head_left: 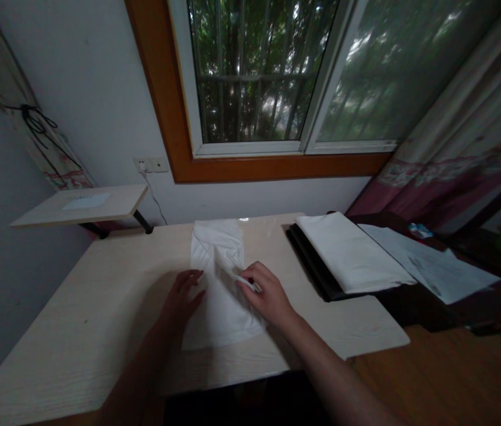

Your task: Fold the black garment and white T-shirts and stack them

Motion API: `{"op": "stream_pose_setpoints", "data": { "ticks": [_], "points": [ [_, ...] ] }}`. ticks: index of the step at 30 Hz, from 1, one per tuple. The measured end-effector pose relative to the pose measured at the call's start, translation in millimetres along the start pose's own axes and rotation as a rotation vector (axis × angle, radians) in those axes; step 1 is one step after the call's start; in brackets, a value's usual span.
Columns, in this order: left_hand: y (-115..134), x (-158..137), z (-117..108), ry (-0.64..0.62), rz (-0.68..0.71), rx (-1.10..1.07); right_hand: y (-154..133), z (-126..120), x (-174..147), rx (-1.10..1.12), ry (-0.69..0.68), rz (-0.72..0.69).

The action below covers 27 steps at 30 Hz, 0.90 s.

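Note:
A white cloth [219, 328], folded into a long strip, lies on the pale wooden table [112, 331] in front of me. Its far part is wrinkled. With thumb and fingers my right hand [268, 293] pinches a raised edge of this cloth, lifting it a little off the layer below. My left hand [186, 293] is at the cloth's left edge, thumb and fingers apart, with nothing visible between them. Whether its fingertips touch the fabric I cannot tell.
To the right, folded white fabric [352, 251] lies on a dark folded item [307, 266]; printed sheets [432, 263] lie beyond. A small raised shelf [41, 213] with a paper stands at the back left. A cord [155, 198] hangs from the wall socket. The window [263, 77] is behind.

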State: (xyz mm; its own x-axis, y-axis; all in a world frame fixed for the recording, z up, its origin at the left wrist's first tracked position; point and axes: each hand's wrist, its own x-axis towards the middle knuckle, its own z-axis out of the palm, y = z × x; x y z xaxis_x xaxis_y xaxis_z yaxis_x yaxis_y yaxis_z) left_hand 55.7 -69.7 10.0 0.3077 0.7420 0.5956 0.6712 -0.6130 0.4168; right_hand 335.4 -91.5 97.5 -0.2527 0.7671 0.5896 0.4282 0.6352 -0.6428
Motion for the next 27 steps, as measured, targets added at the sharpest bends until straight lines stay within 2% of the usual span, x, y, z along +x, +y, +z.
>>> {"op": "stream_pose_setpoints", "data": {
  "ticks": [3, 7, 9, 15, 20, 27],
  "points": [
    [18.3, 4.9, -1.4, 0.039, 0.078, -0.08, -21.0, 19.7, 1.2, -0.013, -0.151, -0.132],
    [34.1, 7.8, -8.6, -0.1, 0.128, -0.214, -25.6, 38.2, -14.8, -0.052, -0.231, -0.181],
    [39.3, 8.2, -15.1, -0.122, 0.084, -0.258, -23.2, 40.8, -26.2, -0.117, -0.228, -0.154],
    [50.8, 7.2, -34.6, -0.058, -0.08, -0.284, -12.2, 36.2, -60.6, -0.371, -0.228, -0.008],
    [55.4, 0.7, -34.2, -0.008, -0.115, -0.312, -6.5, 39.3, -76.7, -0.448, -0.257, 0.04],
    [56.9, -5.0, -34.7, 0.03, -0.175, -0.353, -1.5, 41.6, -81.3, -0.554, -0.33, 0.049]
  ]
}}
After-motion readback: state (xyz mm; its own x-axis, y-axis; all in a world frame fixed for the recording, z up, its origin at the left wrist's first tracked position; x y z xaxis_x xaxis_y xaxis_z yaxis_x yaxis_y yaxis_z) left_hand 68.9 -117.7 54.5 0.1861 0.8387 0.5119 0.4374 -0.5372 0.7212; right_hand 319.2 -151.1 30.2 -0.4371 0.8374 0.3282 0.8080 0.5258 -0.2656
